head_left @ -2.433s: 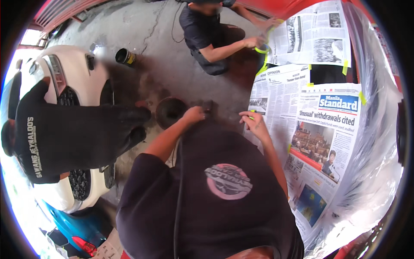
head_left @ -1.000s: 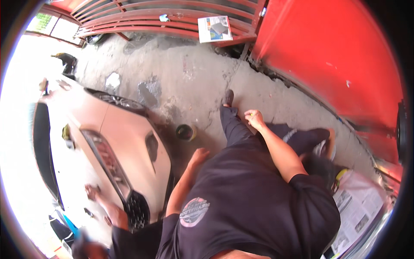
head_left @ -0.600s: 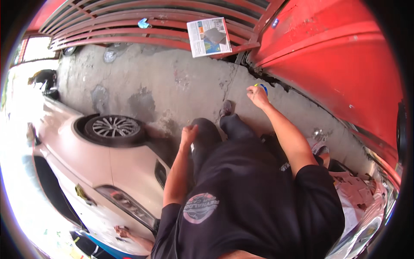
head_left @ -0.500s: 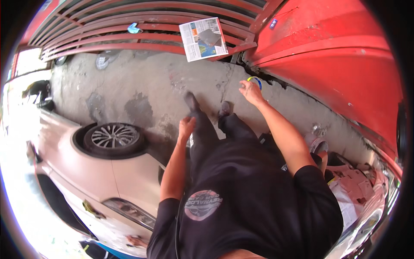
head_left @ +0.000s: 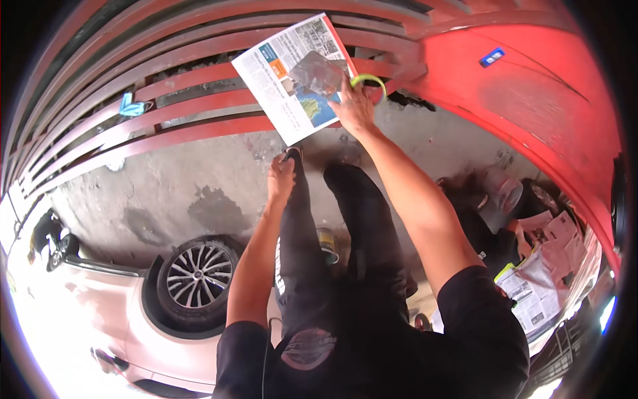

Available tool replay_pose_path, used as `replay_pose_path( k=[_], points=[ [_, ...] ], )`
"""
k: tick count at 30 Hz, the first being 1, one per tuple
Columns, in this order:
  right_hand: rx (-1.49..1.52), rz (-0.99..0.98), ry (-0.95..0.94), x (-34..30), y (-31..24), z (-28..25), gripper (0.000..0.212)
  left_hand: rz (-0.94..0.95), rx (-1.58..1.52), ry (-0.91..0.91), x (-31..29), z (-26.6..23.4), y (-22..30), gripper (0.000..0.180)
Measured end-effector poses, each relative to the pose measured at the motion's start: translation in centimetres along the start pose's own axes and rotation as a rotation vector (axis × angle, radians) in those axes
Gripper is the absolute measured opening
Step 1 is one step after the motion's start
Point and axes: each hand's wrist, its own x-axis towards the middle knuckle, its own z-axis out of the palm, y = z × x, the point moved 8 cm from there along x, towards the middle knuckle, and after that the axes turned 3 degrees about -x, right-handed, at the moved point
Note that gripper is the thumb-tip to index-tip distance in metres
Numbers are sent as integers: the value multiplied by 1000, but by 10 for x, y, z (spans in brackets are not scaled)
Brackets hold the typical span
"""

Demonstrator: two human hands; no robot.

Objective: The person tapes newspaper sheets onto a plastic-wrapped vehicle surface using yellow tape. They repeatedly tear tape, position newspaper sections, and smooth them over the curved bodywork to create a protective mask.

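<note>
My right hand [head_left: 355,106] is stretched up to a sheet of newspaper [head_left: 282,76] that lies against the red barred gate [head_left: 193,80]. Its fingers rest on the sheet's right edge. A yellow-green roll of tape [head_left: 369,80] hangs around those fingers. My left hand [head_left: 281,178] is curled shut against my dark trouser leg [head_left: 302,233], lower and to the left. Whether anything is in it is hard to tell. My dark shirt fills the bottom of the view.
A white car with an alloy wheel [head_left: 196,272] stands at the lower left. A red panel [head_left: 551,100] curves along the right. A blue face mask [head_left: 133,105] hangs on the gate bars. A small tin [head_left: 327,245] sits on the concrete. Another person crouches by newspapers [head_left: 535,292] at right.
My right hand has risen with the tape roll from beside the red panel up onto the newspaper on the gate. The view has swung upward and the left hand has stayed by my leg.
</note>
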Motion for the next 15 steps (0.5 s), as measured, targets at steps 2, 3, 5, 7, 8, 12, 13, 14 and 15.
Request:
replay_pose_path(
  k=[2, 3, 5, 7, 8, 12, 13, 14, 15],
  points=[
    [-24, 77, -50, 30, -11, 9, 94, -11, -37, 49, 25, 0, 12, 64],
    [-45, 113, -48, 42, -9, 16, 96, -10, -52, 68, 38, 1, 19, 65],
    [-68, 159, -29, 53, -5, 29, 99, -76, -88, 61, 55, 4, 20, 65],
    [-77, 167, 2, 57, -5, 33, 102, -138, -144, 59, 68, 10, 18, 60],
    [-34, 188, 3, 56, -1, 31, 103, -149, -171, 38, 70, 14, 18, 55],
    [24, 186, -66, 68, 5, 20, 90, -202, -289, -44, 79, 17, 14, 36],
    [8, 161, -68, 71, 7, 19, 86, -223, -323, -64, 79, 16, 12, 32],
    [-8, 137, -71, 73, 9, 18, 82, -206, -338, -62, 81, 13, 14, 25],
    [-16, 137, -76, 76, 12, 18, 80, -202, -338, -63, 82, 12, 14, 25]
  ],
)
